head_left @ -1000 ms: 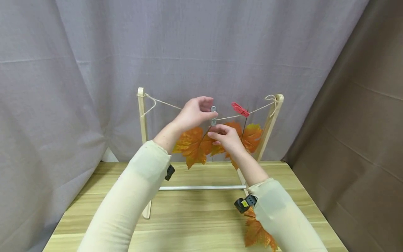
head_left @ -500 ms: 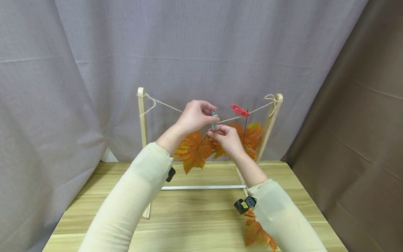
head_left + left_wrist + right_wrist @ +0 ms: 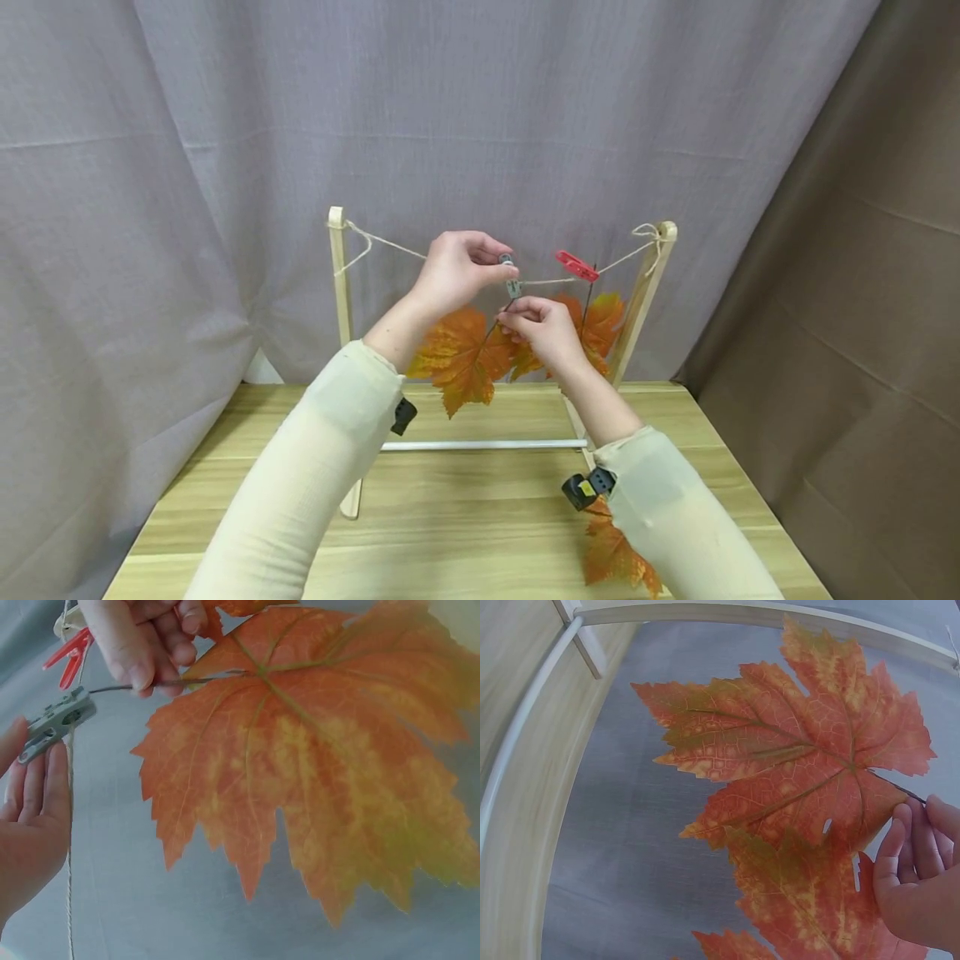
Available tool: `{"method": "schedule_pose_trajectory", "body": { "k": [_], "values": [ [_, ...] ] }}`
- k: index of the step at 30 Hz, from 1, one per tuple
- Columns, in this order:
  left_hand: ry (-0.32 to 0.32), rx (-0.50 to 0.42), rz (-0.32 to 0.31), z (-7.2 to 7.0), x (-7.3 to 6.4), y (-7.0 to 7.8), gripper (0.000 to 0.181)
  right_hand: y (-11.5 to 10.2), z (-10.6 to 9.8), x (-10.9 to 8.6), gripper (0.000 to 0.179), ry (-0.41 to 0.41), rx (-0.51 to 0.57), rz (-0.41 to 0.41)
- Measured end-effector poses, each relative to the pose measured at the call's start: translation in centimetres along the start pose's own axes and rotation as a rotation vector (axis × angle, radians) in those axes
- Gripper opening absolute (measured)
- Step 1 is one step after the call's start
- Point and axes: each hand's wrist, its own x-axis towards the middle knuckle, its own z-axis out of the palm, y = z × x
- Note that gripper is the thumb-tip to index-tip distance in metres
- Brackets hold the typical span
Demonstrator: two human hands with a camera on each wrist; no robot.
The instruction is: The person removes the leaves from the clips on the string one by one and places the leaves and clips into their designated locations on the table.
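My left hand (image 3: 456, 271) pinches a grey clothespin (image 3: 513, 287) between thumb and fingers at the string (image 3: 547, 282). In the left wrist view, the clothespin (image 3: 60, 724) overlaps the string, and the tip of a dark leaf stem (image 3: 112, 688) reaches its nose. With thumb and fingertips, my right hand (image 3: 545, 331) holds that stem just below the clothespin. The orange-yellow maple leaf (image 3: 463, 358) hangs down left of the right hand. A second maple leaf (image 3: 602, 325) hangs behind the right hand under a red clothespin (image 3: 577, 266) on the string.
The string is tied between a left wooden post (image 3: 341, 292) and a right wooden post (image 3: 641, 300). A white rod (image 3: 483, 445) joins the posts low down. Another maple leaf (image 3: 618, 554) lies on the wooden table (image 3: 450, 525), partly under the right sleeve.
My right fingers have closed on the stem. The grey clothespin dipped, then rose again and now leans, its nose toward the right. The held leaf's tip hangs a little lower than a second ago.
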Motion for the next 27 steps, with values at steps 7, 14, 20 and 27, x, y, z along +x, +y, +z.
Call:
{"method": "schedule_pose_trajectory", "body": {
  "k": [7, 14, 20, 27],
  "values": [
    [0.046, -0.089, -0.016, -0.9, -0.1, -0.1, 0.025, 0.5, 0.1, 0.1, 0.02, 0.005, -0.002, -0.007],
    [0.103, -0.137, 0.018, -1.5, -0.3, 0.1, 0.025, 1.0, 0.2, 0.0, 0.019, 0.001, -0.011, -0.013],
    [0.113, -0.184, 0.013, -1.8, -0.4, 0.0, 0.026, 1.5, 0.4, -0.1, 0.018, -0.003, -0.017, -0.008],
    [0.071, -0.178, 0.003, -2.2, -0.8, -0.8, 0.028, 2.0, 0.8, -0.2, 0.019, -0.015, -0.032, 0.012]
  ]
}}
